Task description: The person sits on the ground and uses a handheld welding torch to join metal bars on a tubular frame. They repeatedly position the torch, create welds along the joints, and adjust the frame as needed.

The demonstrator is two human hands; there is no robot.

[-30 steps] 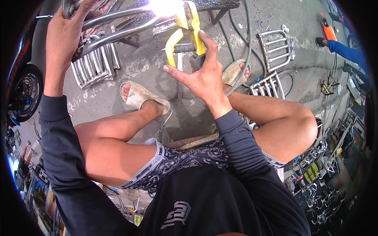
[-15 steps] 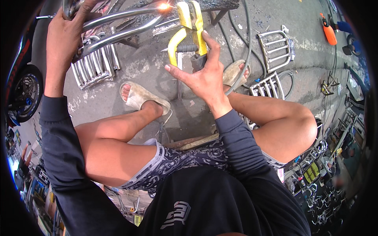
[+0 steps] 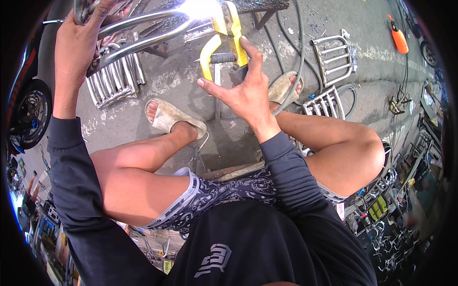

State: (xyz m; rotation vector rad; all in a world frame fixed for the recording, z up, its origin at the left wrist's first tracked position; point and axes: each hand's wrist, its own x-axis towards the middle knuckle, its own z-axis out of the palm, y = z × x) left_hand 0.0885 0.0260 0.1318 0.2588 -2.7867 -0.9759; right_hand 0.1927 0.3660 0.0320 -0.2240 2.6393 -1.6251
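Note:
My left hand [image 3: 78, 45] grips a bent shiny steel tube frame [image 3: 148, 46] at the upper left. Its two tubes run to the right and meet at a glaring white welding arc [image 3: 194, 8], which hides the joint. My right hand [image 3: 245, 93] is closed around the dark handle of a yellow welding electrode holder [image 3: 234, 44], with the thumb stretched out to the left. The holder's jaws are right beside the arc. Whatever rod they carry is lost in the glare.
A charred work stand [image 3: 260, 5] is behind the arc. On the ground are bundled chrome tubes [image 3: 117, 78], tube racks [image 3: 334, 59] and grey cables [image 3: 300, 62]. An orange bottle [image 3: 399, 40] stands at the far right. A motorcycle wheel [image 3: 31, 114] is at the left.
The small orange glow at the tube ends has become a large white arc. My right hand and the electrode holder have shifted slightly left. The blue-sleeved arm beside the orange bottle is gone.

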